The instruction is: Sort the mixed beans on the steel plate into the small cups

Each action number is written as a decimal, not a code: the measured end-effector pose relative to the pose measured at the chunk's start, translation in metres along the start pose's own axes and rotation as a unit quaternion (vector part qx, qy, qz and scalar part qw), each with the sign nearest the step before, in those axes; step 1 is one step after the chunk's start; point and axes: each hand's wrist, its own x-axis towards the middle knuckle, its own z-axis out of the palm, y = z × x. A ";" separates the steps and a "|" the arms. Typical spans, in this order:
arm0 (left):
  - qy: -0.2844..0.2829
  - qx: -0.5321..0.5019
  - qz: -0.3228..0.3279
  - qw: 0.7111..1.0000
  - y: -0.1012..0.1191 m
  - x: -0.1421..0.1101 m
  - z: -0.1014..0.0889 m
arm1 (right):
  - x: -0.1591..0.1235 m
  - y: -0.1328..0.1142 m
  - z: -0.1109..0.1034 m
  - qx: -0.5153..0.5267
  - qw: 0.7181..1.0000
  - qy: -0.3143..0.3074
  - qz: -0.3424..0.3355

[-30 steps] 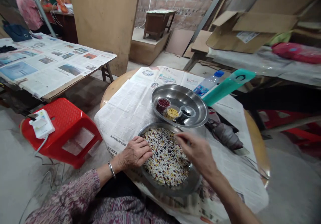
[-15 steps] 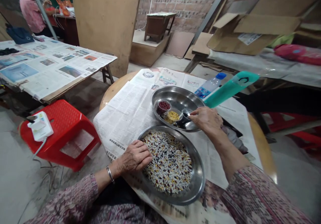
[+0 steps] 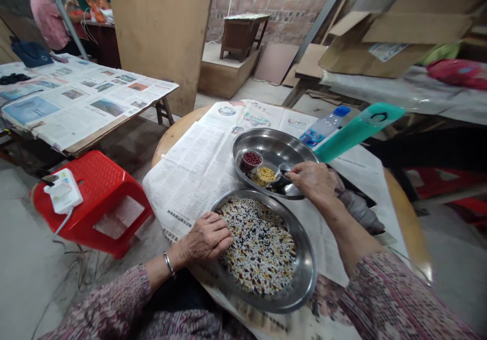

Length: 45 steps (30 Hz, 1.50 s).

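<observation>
My left hand (image 3: 207,236) lies at the left rim of the near steel basin (image 3: 309,281), its fingers curled over the edge. Inside spreads a mix of white grains (image 3: 258,251) with black, yellow and dark red beans. My right hand (image 3: 314,180) reaches over the far steel basin (image 3: 277,139), thumb and fingertips pinched at a small clear cup (image 3: 284,169) with dark beans. Whatever is in the pinch is too small to make out. Beside that cup stand a cup of yellow beans (image 3: 265,173) and a cup of red beans (image 3: 251,158).
Newspaper (image 3: 190,160) covers the round table. Behind the far basin are a water bottle (image 3: 323,127) and a green plastic holder (image 3: 359,132); a grey bundle (image 3: 361,213) lies right. A red stool (image 3: 95,188) bears a power strip (image 3: 64,193). Another person (image 3: 47,18) sits far left.
My right hand has gone from above the near basin's grain mix to the dark-bean cup in the far basin and stays pinched there. My left hand keeps its place on the rim.
</observation>
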 end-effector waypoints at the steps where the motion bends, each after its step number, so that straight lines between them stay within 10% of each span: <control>1: 0.002 0.002 0.001 1.000 0.000 0.000 0.000 | 0.001 -0.001 0.000 -0.002 1.000 -0.006 0.001; 10: -0.006 0.016 0.002 1.000 0.001 0.003 -0.003 | -0.023 -0.004 -0.010 0.093 0.990 0.093 -0.043; 14: -0.015 0.010 -0.001 1.000 0.002 0.005 -0.005 | -0.089 -0.001 -0.008 0.202 0.956 0.131 -0.165; 22: 0.004 -0.002 -0.007 1.000 0.004 0.005 -0.007 | -0.228 -0.028 0.043 0.217 0.903 -0.040 -0.367; 34: 0.041 -0.026 -0.014 0.999 0.003 0.001 -0.004 | -0.136 -0.042 0.059 0.112 0.975 0.053 -0.184; 40: 0.106 -0.054 -0.041 0.992 0.004 -0.003 -0.004 | -0.156 -0.078 0.061 0.207 0.913 -0.018 -0.350; 45: 0.089 -0.053 -0.044 0.994 0.004 -0.003 -0.003 | -0.171 -0.049 0.050 0.168 0.889 -0.088 -0.417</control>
